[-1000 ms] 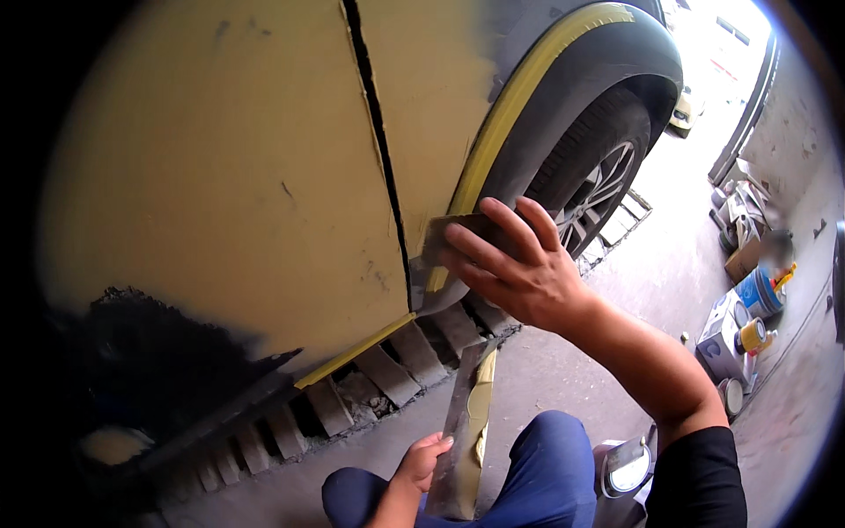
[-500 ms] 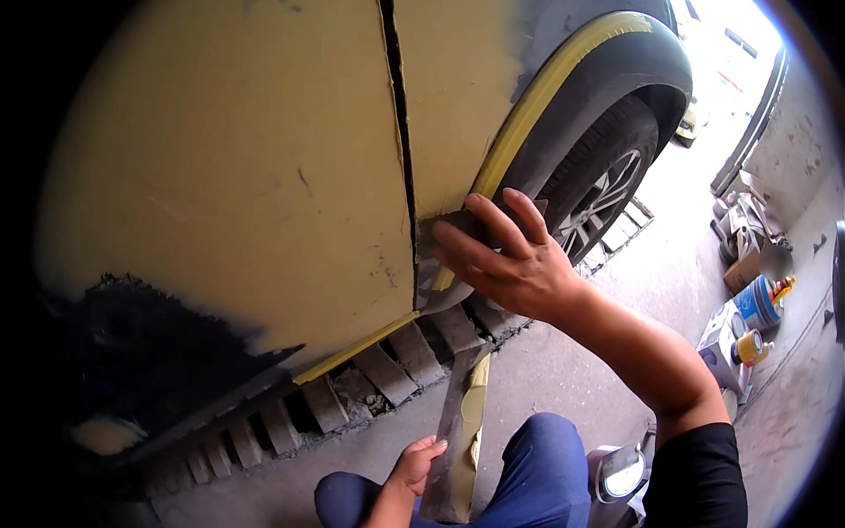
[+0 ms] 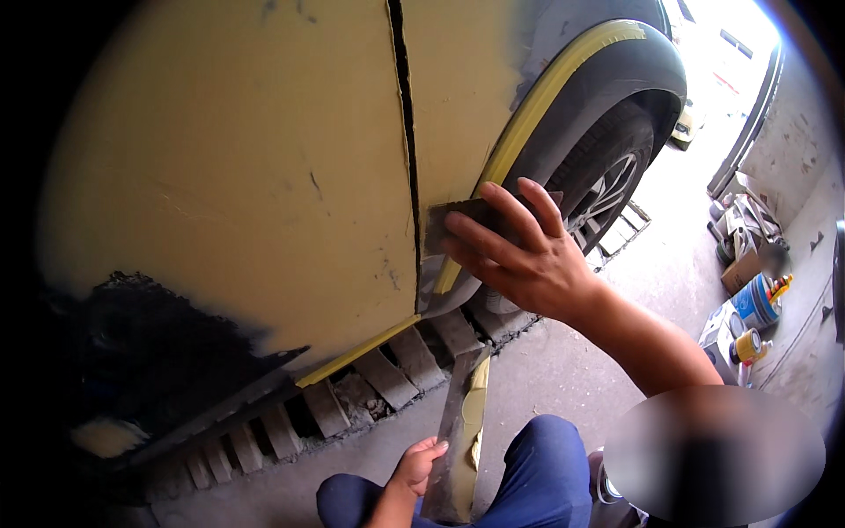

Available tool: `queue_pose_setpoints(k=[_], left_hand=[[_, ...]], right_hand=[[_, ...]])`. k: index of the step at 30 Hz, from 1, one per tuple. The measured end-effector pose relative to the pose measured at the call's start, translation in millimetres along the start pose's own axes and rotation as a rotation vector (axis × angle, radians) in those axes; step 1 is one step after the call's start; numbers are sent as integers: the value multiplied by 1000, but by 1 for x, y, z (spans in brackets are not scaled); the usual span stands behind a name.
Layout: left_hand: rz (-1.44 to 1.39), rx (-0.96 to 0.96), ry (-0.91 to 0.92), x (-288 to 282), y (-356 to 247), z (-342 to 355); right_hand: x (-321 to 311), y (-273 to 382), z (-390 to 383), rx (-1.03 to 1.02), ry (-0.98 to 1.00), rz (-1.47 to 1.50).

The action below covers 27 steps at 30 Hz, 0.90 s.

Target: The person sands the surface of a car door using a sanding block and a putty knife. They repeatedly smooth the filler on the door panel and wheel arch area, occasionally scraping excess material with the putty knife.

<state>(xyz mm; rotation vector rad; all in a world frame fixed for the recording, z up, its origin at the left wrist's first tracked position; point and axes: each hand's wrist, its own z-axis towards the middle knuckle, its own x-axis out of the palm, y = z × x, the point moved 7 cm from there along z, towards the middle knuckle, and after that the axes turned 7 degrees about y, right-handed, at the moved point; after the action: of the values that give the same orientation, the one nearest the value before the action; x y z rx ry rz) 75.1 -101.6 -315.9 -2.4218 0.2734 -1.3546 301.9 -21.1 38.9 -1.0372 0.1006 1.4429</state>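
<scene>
My right hand [image 3: 528,251] is closed on a thin metal putty spreader [image 3: 437,231], its left edge just right of the door gap. The blade lies against the car's lower panel, beside the yellow tape [image 3: 518,123] edging the wheel arch; my fingers hide much of it. Yellowish filler coats the car door [image 3: 264,150], with a dark bare patch [image 3: 158,339] at lower left. Low in front of me, my left hand [image 3: 416,466] grips a long flat metal strip [image 3: 451,431] by its left edge. Yellow putty [image 3: 475,409] lies along that strip's right side.
Behind the arch stands the wheel [image 3: 607,185]. Bricks or blocks [image 3: 383,374] line the floor under the sill. Along the right wall are a blue can [image 3: 755,302], a yellow-labelled tin [image 3: 748,345] and boxes. My knees [image 3: 546,466] are close below; a blurred oval covers the lower right.
My right hand and the spreader have shifted slightly right, away from the door gap. My left hand and the putty-laden strip stay nearly where they were.
</scene>
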Motion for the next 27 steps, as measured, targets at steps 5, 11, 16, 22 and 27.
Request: queue_pose_setpoints(k=[5, 11, 16, 22, 27], left_hand=[[-4, -12, -15, 4, 0, 1], [-18, -7, -36, 17, -7, -5], [10, 4, -48, 12, -6, -7], [25, -21, -31, 4, -1, 0], [38, -20, -43, 4, -2, -1]], right_hand=[[7, 0, 2, -1, 7, 51], [8, -9, -10, 30, 0, -3], [-4, -5, -5, 9, 6, 17], [-5, -13, 13, -19, -22, -9], [-7, -24, 0, 22, -1, -26]])
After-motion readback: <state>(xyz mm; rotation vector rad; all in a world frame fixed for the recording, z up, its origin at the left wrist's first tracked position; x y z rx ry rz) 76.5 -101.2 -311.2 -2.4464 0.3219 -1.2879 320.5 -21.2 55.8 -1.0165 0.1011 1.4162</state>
